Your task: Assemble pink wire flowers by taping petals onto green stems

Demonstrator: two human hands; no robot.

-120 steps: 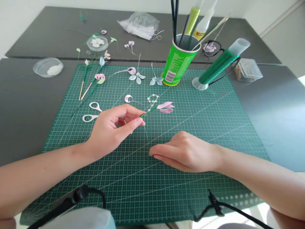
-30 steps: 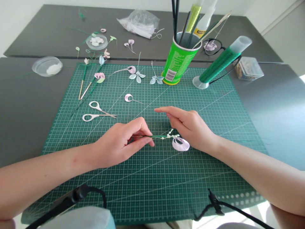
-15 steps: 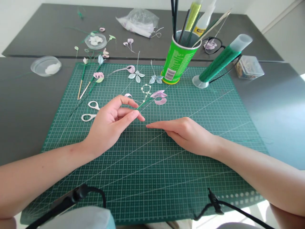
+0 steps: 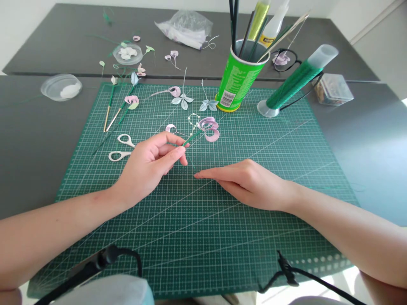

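My left hand (image 4: 149, 159) pinches the green-wrapped stem of a lilac craft flower (image 4: 212, 134) between thumb and fingers, with the petals pointing away to the right. A small loop of pale beads (image 4: 191, 120) stands beside the petals. From the stem a fine green thread (image 4: 192, 164) runs down to my right hand (image 4: 251, 182), whose thumb and fingertip are closed on its end. A single lilac petal on wire (image 4: 171, 128) lies just beyond my left hand. White-handled scissors (image 4: 119, 156) rest at its left, their blades hidden under the hand.
A green can (image 4: 237, 80) of rods and tools stands at the back, beside a green thread spool (image 4: 292, 87). Pale blue leaf sprigs (image 4: 182, 101) and finished flowers (image 4: 131, 100) lie on the cutting mat (image 4: 203, 237). Shallow dishes (image 4: 47, 90) and a clear box (image 4: 333, 90) sit around it.
The flower has turned in my left hand, so its petals now face more toward me. My right fingertips have moved slightly down, and the thread between the hands shows.
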